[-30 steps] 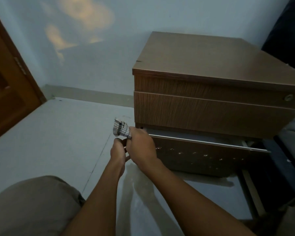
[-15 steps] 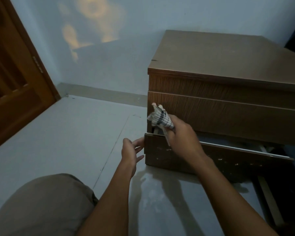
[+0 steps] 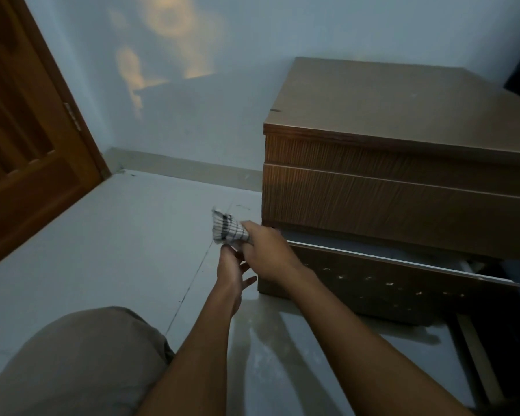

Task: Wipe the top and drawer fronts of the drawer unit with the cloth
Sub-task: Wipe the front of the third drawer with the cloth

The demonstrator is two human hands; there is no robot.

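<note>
Bunching checked cloth (image 3: 227,231) in right grip (image 3: 266,253) | left grip (image 3: 231,274) loose, empty | woodgrain drawer unit (image 3: 388,202)

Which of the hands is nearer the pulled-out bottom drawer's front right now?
Right. The right hand, gripping the checked cloth, sits at the left end of the bottom drawer front's top edge. The left hand hangs open just left of that corner.

Drawer unit (image 3: 403,187) cut off at right edge; left hand (image 3: 230,276) fingertips hidden behind right hand (image 3: 266,253).
</note>
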